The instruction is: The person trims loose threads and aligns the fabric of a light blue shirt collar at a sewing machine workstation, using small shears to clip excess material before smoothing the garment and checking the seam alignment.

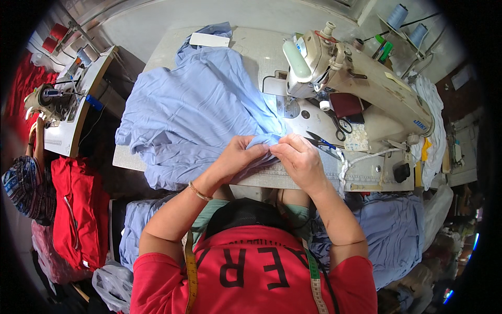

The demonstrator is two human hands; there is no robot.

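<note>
A light blue garment (183,99) lies spread and rumpled over the left half of the sewing table, its near folds hanging at the front edge. My left hand (241,155) pinches a fold of it close to the table's front. Beside it, my right hand (299,157) pinches the same cloth between thumb and fingers, almost touching the left hand. The sewing machine (361,78) stands just beyond and to the right, its needle plate (288,108) next to the cloth. What the fingertips press together is too small to make out.
Black scissors (341,125), blue-handled snips (323,141), a dark red pouch (347,105) and a braided white cord (344,170) lie right of my hands. Blue clothes (387,235) are heaped below the table. At far left, another person's hand (37,128) is at a second machine.
</note>
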